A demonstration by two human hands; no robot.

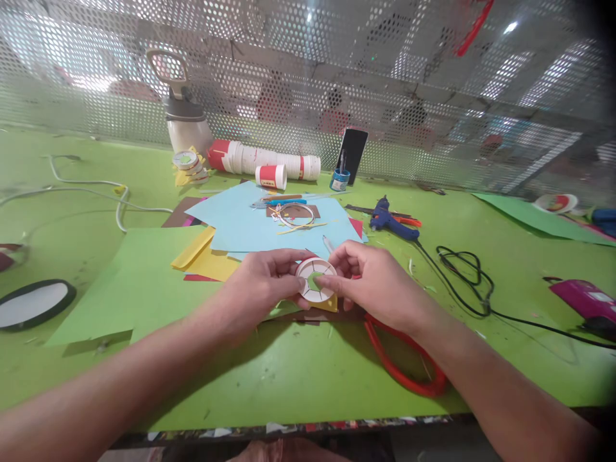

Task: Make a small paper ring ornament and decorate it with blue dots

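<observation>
Between my two hands is a round white paper-cup base (315, 296), with a green shape at its centre and dark lines running out to the rim. My left hand (262, 282) grips its left edge, thumb on the face. My right hand (368, 282) holds the right side, its thumb pressed on the green shape. A bit of yellow paper (330, 304) shows just beneath the cup base. Red-handled scissors (409, 382) lie under my right wrist, their blades hidden. Light blue paper sheets (231, 224) lie just beyond my hands.
Green paper (158, 276) lies left, near a round mirror-like object (33, 305). A blue glue gun (392, 221) trails a black cord on the right. Behind are stacked paper cups (269, 157), a jug (187, 128), a phone (353, 151) and a perforated metal screen (289, 77).
</observation>
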